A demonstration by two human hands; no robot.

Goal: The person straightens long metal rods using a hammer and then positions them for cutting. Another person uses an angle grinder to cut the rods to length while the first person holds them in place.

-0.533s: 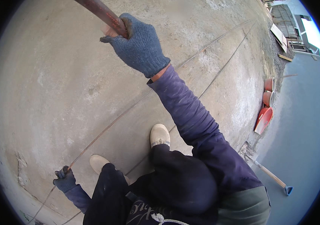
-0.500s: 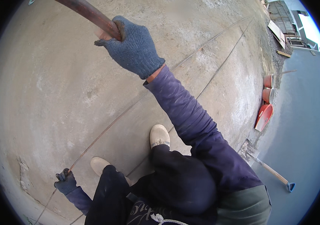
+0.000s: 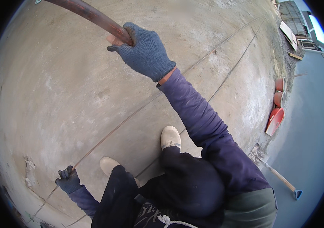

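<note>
My right hand (image 3: pixel 145 53), in a blue-grey knit glove, is closed around the end of a thick reddish-brown pipe (image 3: pixel 88 17). The pipe runs up and out of view at the upper left. Low on the left, my left hand (image 3: pixel 69 181), in a dark glove, is wrapped round a long thin metal rod (image 3: pixel 118 127). This rod stretches diagonally from the lower left, behind my right forearm, toward the far right. A second thin rod (image 3: pixel 230 70) lies roughly alongside it on the concrete, passing under my legs.
Around my pale shoes (image 3: pixel 170 137) is a stained concrete floor (image 3: pixel 74 95). Along the right stand two reddish buckets (image 3: pixel 279 99), a red scoop-shaped container (image 3: pixel 275 121) and a wooden-handled shovel (image 3: pixel 283 180) beside a blue-grey surface (image 3: pixel 302 133). Boards (image 3: pixel 288 35) lie at the far right.
The whole scene has shifted slightly to the right in the view. Both hands keep their grips on the pipe and the rod.
</note>
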